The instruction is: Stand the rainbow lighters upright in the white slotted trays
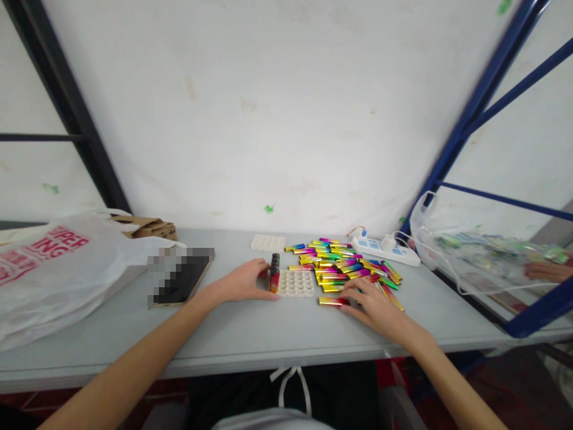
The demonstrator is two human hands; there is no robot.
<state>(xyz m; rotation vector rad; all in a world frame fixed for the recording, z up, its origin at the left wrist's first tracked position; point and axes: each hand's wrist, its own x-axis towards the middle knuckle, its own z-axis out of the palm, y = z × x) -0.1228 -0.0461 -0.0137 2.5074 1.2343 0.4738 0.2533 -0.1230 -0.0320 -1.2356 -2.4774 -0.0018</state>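
Observation:
My left hand (249, 280) is beside a row of upright lighters (274, 276) at the left edge of a white tray with round holes (296, 283); its thumb and fingers are apart around the row's near and far ends. My right hand (364, 301) has its fingertips on the red end of a yellow-and-red metallic piece (331, 301) that lies flat on the table, right of the tray. Beyond that hand spreads a pile of shiny multicoloured pieces (333, 263). The other holes of the tray look unfilled.
A second white tray (267, 242) lies near the wall. At the back right is a power strip (385, 249) with cables. On the left are a dark phone (183, 279), a white plastic bag (80, 269) and cardboard (147, 227). Another person's hand (544, 271) shows beyond the blue frame.

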